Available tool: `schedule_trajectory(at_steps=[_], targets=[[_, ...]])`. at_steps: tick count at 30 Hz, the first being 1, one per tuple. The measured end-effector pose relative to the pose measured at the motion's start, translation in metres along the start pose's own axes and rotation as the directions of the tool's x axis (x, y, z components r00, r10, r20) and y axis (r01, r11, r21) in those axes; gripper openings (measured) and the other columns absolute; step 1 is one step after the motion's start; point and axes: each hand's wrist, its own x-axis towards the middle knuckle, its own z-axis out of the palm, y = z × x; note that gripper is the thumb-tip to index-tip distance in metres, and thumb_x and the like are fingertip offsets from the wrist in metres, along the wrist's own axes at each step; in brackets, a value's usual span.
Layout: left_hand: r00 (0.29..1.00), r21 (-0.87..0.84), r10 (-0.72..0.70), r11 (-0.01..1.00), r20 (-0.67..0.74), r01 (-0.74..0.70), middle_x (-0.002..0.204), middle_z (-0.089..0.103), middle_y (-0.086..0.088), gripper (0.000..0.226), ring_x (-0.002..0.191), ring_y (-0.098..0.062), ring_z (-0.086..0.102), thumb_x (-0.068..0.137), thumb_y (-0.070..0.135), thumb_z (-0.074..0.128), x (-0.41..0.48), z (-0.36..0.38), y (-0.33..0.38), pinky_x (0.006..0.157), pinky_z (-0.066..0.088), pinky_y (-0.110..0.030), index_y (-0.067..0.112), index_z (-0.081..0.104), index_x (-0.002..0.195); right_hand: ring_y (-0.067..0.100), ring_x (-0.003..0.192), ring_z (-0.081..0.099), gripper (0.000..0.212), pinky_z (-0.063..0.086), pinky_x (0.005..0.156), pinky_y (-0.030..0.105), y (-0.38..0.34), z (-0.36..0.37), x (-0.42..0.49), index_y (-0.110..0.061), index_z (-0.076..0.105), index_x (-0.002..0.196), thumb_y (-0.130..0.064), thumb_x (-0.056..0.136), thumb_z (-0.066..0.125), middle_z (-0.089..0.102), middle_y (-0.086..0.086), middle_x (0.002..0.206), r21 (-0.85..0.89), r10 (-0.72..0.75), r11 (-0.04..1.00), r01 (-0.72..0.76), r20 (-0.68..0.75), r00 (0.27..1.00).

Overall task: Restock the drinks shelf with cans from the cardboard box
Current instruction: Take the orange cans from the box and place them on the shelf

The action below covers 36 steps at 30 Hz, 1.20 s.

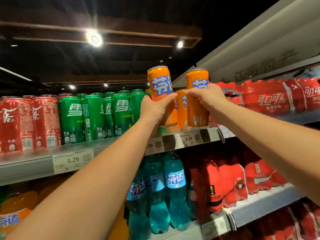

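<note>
Head view: the drinks shelf [103, 146] carries red cans [26, 123] at its left end, green cans [93, 116] beside them, and red wrapped packs [270, 97] toward its right end. In the gap between, near the front edge, stands a middle orange can [181, 110]. My left hand [155, 110] wraps the lower half of the left orange can [160, 82], which leans left. My right hand [210, 99] grips the right orange can [196, 110], nearly upright, its base at the front edge. Both my arms stretch up and forward. Blue bottles [174, 187] stand on the shelf below.
</note>
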Motion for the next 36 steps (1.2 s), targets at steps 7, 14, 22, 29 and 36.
schedule_trajectory(at_steps=[7, 14, 22, 29, 36], targets=[[0.996, 0.044, 0.001, 0.999, -0.086, 0.003, 0.114, 0.064, -0.003, 0.061, 0.101, -0.021, 0.064, 0.074, 0.043, 0.077, 0.024, 0.027, -0.009, 0.089, 0.053, -0.043, 0.017, 0.050, 0.122, 0.020, 0.090, 0.067, 0.047, 0.054, 0.085, 0.044, 0.013, -0.001, 0.038, -0.012, 0.058, 0.113, -0.034, 0.076, 0.077, 0.068, 0.005, 0.100, -0.009, -0.068, 0.998, 0.068, 0.034, 0.997], [0.988, 0.072, 0.010, 0.997, -0.154, 0.001, 0.112, 0.063, -0.001, 0.057, 0.100, -0.018, 0.062, 0.072, 0.043, 0.078, 0.033, 0.039, -0.027, 0.090, 0.053, -0.042, 0.021, 0.050, 0.117, 0.016, 0.092, 0.063, 0.053, 0.045, 0.064, 0.024, 0.032, 0.005, 0.056, -0.013, 0.051, 0.123, -0.034, 0.080, 0.074, 0.064, 0.003, 0.106, 0.006, -0.094, 0.996, 0.094, 0.064, 0.993], [0.977, 0.156, 0.035, 0.988, -0.212, -0.001, 0.112, 0.063, 0.000, 0.055, 0.100, -0.017, 0.062, 0.073, 0.043, 0.078, 0.031, 0.044, -0.029, 0.087, 0.053, -0.039, 0.021, 0.052, 0.116, 0.016, 0.093, 0.062, 0.040, 0.046, 0.069, 0.025, 0.043, 0.009, 0.056, -0.014, 0.052, 0.114, -0.031, 0.084, 0.072, 0.063, 0.003, 0.106, 0.011, -0.104, 0.995, 0.104, 0.099, 0.990], [0.966, 0.231, 0.046, 0.973, -0.254, 0.015, 0.109, 0.064, 0.000, 0.056, 0.100, -0.018, 0.062, 0.070, 0.049, 0.079, 0.029, 0.046, -0.035, 0.088, 0.054, -0.040, 0.020, 0.056, 0.112, 0.022, 0.099, 0.062, 0.055, 0.051, 0.084, 0.038, 0.052, 0.006, 0.055, -0.015, 0.051, 0.122, -0.036, 0.078, 0.075, 0.063, 0.004, 0.109, -0.046, -0.073, 0.996, 0.077, 0.094, 0.993], [0.965, 0.323, 0.063, 0.946, -0.253, 0.023, 0.104, 0.067, 0.000, 0.051, 0.096, -0.017, 0.063, 0.070, 0.051, 0.078, 0.031, 0.045, -0.040, 0.087, 0.054, -0.040, 0.020, 0.061, 0.106, 0.021, 0.095, 0.062, 0.041, 0.047, 0.076, 0.033, 0.054, 0.009, 0.056, -0.015, 0.055, 0.114, -0.035, 0.082, 0.073, 0.064, 0.004, 0.105, -0.071, -0.044, 0.996, 0.051, 0.102, 0.994]])
